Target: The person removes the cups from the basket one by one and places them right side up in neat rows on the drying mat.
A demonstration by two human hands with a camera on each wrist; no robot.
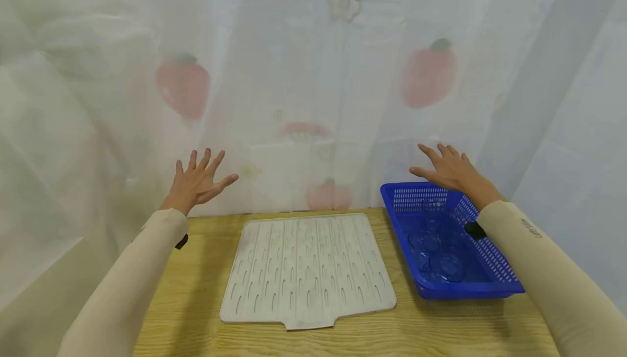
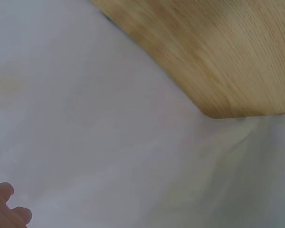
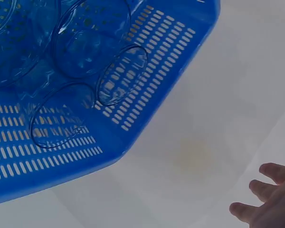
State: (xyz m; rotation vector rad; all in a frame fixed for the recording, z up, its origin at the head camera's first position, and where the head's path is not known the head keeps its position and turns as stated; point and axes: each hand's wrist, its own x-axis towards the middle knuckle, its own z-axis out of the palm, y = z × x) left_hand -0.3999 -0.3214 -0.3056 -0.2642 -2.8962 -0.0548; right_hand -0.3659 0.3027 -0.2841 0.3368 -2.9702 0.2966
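Both hands are raised with fingers spread, and neither holds anything. My left hand (image 1: 194, 183) is up in front of the curtain, beyond the table's back left corner. Over the far end of a blue plastic basket (image 1: 470, 290) hovers my right hand (image 1: 453, 173), apart from it. Inside the basket lie several clear glass cups and dishes, among them a drinking glass (image 3: 61, 114) seen in the right wrist view. A pale, slotted draining mat (image 1: 308, 270) with a short spout at its front edge lies flat on the table between the two arms.
The wooden table (image 1: 196, 302) carries the mat and the basket, which stands at the right. A whitish curtain (image 1: 294, 74) with strawberry prints hangs right behind the table and along both sides. In the left wrist view, a rounded table corner (image 2: 213, 111) shows.
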